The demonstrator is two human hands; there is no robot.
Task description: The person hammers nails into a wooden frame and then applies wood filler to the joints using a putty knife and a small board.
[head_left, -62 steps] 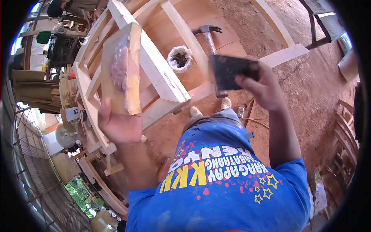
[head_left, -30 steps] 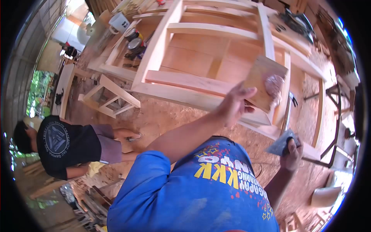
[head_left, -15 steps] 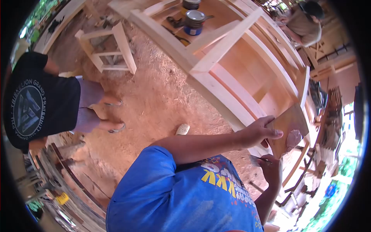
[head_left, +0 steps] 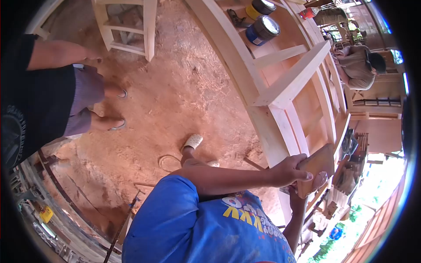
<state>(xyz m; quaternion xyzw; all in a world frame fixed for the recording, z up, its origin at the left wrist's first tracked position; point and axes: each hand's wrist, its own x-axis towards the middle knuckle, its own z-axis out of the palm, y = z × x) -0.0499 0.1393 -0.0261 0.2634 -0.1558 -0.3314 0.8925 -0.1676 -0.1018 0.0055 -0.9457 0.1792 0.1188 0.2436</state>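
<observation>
My left hand (head_left: 289, 172) grips a flat wooden board (head_left: 319, 164) by its near edge, thumb on top. A lump of pinkish putty (head_left: 321, 179) sits on the board's face. Just below and partly behind the board is my right hand (head_left: 297, 200), its fingers curled and mostly hidden. The putty knife it held a moment ago is screened from view now. Beyond my hands, a pale unpainted wooden frame (head_left: 280, 136) with slats and inset panels runs up to the top.
Two cans, one blue (head_left: 263, 30) and one yellow (head_left: 252, 12), stand inside the frame. A person in black (head_left: 39, 96) stands at left, near a small wooden frame (head_left: 149, 30). Another person (head_left: 359, 68) is at far right. Stacked timber (head_left: 57, 193) lies at lower left.
The view has swung, so the wooden frame and cans sit further right. The board has tilted and come lower, covering more of my right hand. The person in black has shifted toward the left edge.
</observation>
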